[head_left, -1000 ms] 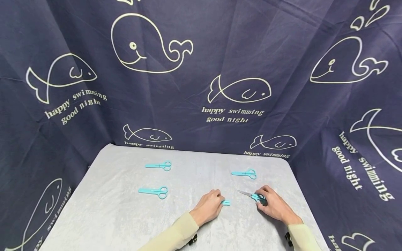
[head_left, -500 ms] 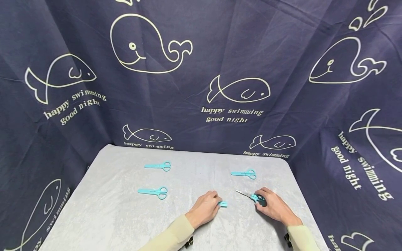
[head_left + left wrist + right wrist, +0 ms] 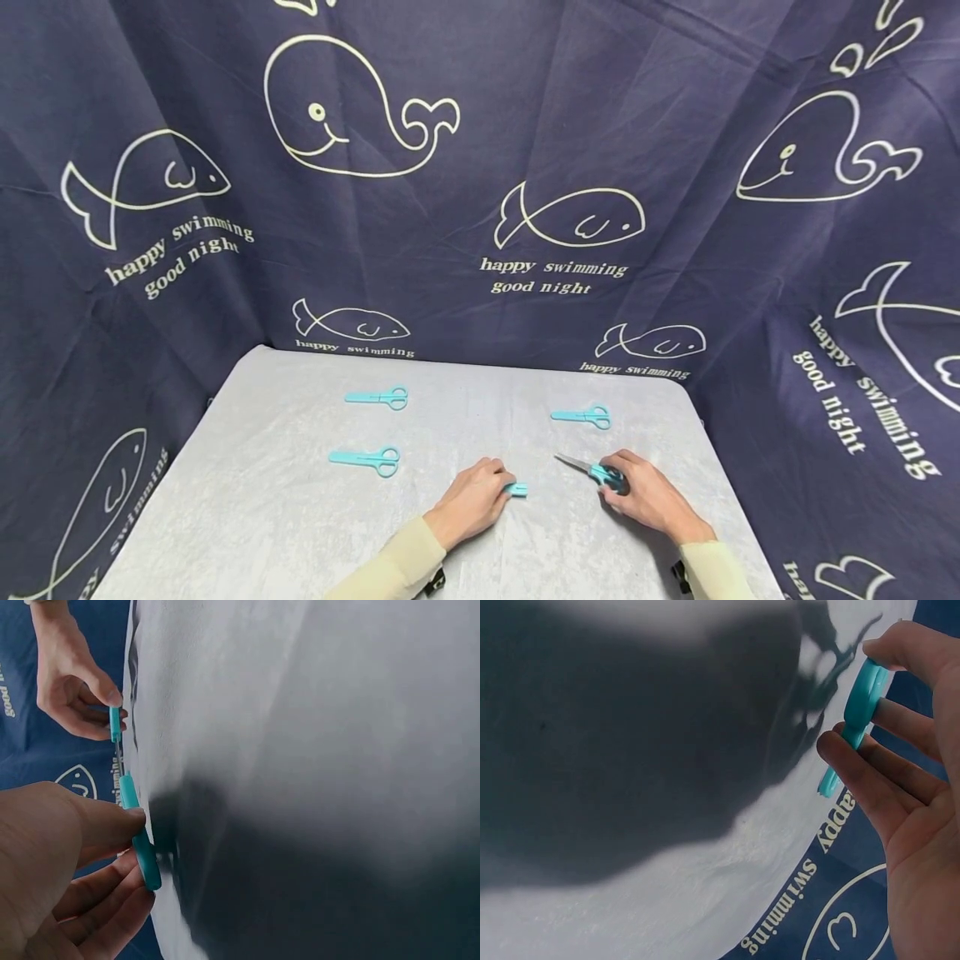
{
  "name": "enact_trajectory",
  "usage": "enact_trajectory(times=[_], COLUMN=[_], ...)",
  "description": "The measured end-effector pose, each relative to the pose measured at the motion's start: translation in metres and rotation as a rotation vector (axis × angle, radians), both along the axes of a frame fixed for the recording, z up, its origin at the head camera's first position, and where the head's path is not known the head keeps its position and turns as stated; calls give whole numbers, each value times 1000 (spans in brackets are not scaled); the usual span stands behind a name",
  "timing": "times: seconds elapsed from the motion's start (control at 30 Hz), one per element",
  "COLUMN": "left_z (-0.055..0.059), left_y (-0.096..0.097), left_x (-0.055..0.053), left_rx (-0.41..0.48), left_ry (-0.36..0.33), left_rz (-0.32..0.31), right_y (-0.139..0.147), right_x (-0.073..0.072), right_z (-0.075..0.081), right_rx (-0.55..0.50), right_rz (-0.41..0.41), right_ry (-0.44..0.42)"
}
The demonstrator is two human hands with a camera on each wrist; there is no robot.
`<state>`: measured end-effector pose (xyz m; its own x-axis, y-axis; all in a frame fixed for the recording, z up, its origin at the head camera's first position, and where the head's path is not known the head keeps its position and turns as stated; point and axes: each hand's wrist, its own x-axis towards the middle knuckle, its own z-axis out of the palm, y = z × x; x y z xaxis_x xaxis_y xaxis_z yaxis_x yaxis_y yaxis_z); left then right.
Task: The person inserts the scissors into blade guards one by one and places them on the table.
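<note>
Between thumb and fingers my left hand (image 3: 471, 500) pinches a turquoise blade cover (image 3: 518, 490), its end sticking out to the right. The left wrist view shows more of this cover (image 3: 142, 840), upright along the fingertips. My right hand (image 3: 651, 498) holds a pair of turquoise scissors (image 3: 597, 472) by the handles. Their bare metal blades point left and away, toward the cover side, with a gap between tip and cover in the head view. From the right wrist, the scissors' handle (image 3: 865, 694) lies between thumb and fingers, and the blades are hidden.
Three more turquoise scissors lie on the grey-white tabletop (image 3: 285, 533), their blades covered: one pair at the back left (image 3: 377, 397), another pair in front of it (image 3: 365, 459), and a third pair at the back right (image 3: 582, 416). A navy printed curtain (image 3: 480, 100) surrounds the table.
My left hand has moved left and slightly toward me with the blade cover. The scissors in my right hand have shifted a little to the left. The other scissors lie unmoved.
</note>
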<state>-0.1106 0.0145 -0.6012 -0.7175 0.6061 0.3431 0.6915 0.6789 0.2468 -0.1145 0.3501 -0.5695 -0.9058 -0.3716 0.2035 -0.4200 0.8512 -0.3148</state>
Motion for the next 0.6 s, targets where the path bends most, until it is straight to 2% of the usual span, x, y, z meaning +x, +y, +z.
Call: enact_trajectory(times=[0.2,0.6], left_z=[4,3], left_y=[-10,-36], left_x=[-1,-5], left_rx=[-5,-10], left_ry=[23,-30], left_rz=[4,19], right_y=[-6,-20], right_x=[-1,-5], right_z=[4,10], right_rx=[-9,-13], right_rz=[8,47], right_ry=[-1,6])
